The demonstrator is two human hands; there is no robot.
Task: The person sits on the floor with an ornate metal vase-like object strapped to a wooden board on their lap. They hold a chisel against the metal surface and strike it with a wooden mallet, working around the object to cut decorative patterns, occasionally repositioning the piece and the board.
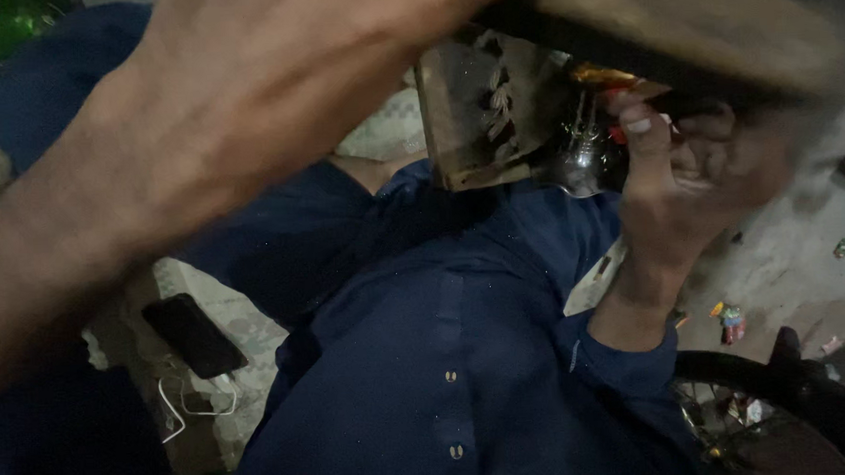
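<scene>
The left hand fills the upper left of the view, blurred and seen from its back; its fingers run up under the top edge toward a worn, dusty assembly held overhead, and whether they are clenched on it or only pressed against it cannot be told. The right hand is raised on the other side, its fingers curled and grasping the lower edge of the same assembly, just beside a small shiny metal fitting and a scrap of gold and red wrapping. Above the right fingers a dark bar and a pale, blurred slab cross the top of the frame. As a judgement, the work is in mid-course: the piece is held up between both hands, neither set down nor visibly fastened, and how much is left cannot be read from this blurred view. Below the hands lies the person's dark blue buttoned garment. Down from the left fingers, well apart, a black phone rests on a pale patterned cloth with a white cable beside it. Below the right fingers, near the sleeve, a bicycle wheel curves in, and small litter dots the concrete floor. The left hand itself hides much of the piece.
</scene>
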